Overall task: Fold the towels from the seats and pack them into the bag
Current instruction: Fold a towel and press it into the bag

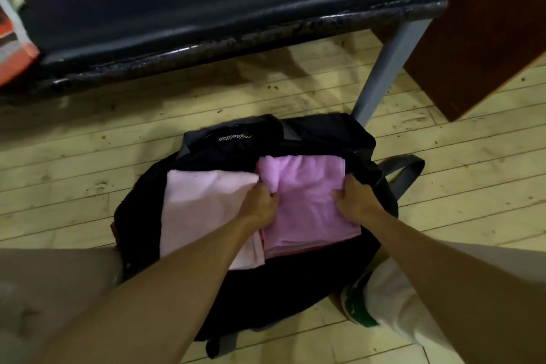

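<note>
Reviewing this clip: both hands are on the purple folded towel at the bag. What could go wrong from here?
1. The left hand and right hand grip only the side edges of the purple towel, so pushing it down may bunch or unfold it.
2. It overlaps the pale pink towel beside it, which could be dragged askew.
3. The black bag lies slack on the floor, so its opening may fold over the towels.
</note>
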Demonstrator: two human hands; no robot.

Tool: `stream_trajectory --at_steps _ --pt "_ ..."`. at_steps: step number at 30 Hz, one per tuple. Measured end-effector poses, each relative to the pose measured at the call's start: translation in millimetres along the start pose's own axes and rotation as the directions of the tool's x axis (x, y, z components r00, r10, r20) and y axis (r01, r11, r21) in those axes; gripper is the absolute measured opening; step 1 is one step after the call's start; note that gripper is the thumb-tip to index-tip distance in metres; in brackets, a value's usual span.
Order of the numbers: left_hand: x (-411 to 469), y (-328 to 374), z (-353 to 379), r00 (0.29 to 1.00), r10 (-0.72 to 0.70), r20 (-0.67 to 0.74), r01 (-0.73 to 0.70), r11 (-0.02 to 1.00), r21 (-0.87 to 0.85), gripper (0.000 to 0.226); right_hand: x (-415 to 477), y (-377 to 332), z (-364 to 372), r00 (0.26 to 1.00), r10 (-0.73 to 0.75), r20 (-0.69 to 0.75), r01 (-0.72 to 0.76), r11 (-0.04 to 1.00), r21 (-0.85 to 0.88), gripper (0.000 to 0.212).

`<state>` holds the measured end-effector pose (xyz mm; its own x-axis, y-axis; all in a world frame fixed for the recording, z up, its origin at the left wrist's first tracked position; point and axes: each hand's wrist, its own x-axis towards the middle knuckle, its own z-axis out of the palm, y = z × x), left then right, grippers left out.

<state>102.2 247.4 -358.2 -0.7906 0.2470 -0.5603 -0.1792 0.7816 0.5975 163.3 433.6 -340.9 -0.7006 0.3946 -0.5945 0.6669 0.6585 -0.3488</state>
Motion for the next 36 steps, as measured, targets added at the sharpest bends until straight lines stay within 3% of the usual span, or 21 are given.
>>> stream_trajectory --at_steps 6,11,16,19,25,30,33,36 --pt "-10 8 -10 0.998 -0.007 0.070 0.004 0.999 0.038 0.045 -1 -10 -10 0.999 0.014 0.049 -0.007 0.992 -0.123 0.028" --pt "-37 23 -47 0.978 -0.009 0.208 -0.011 0.995 0.095 0.028 -24 -30 -44 0.996 0.038 0.083 -0.019 0.975 -0.220 0.012" --pt "-78 52 -106 0.978 0.098 0.186 -0.103 0.995 0.017 0.019 -63 -76 -77 0.996 -0.085 0.019 0.086 0.991 -0.100 0.017" --pt "-98 64 -147 0.976 0.164 0.141 -0.159 0.986 -0.044 0.019 -92 -122 -97 0.974 -0.224 0.039 0.218 0.968 0.121 0.015" --pt "-132 76 -245 0.946 0.322 -0.038 -0.324 0.943 -0.077 0.023 -148 -213 -130 0.883 -0.470 0.007 0.430 0.813 0.392 0.017" --pt "-155 60 -327 0.864 0.483 -0.139 -0.472 0.875 0.111 0.030 -170 -285 -151 0.787 -0.616 0.031 0.524 0.695 0.493 0.020" --pt "-156 37 -360 0.807 0.473 -0.353 -0.488 0.871 0.053 0.032 -173 -325 -147 0.749 -0.662 0.022 0.563 0.653 0.506 0.020" --pt "-151 10 -384 0.666 0.452 -0.594 -0.473 0.871 0.132 0.028 -165 -360 -133 0.726 -0.687 -0.017 0.596 0.617 0.513 0.019"
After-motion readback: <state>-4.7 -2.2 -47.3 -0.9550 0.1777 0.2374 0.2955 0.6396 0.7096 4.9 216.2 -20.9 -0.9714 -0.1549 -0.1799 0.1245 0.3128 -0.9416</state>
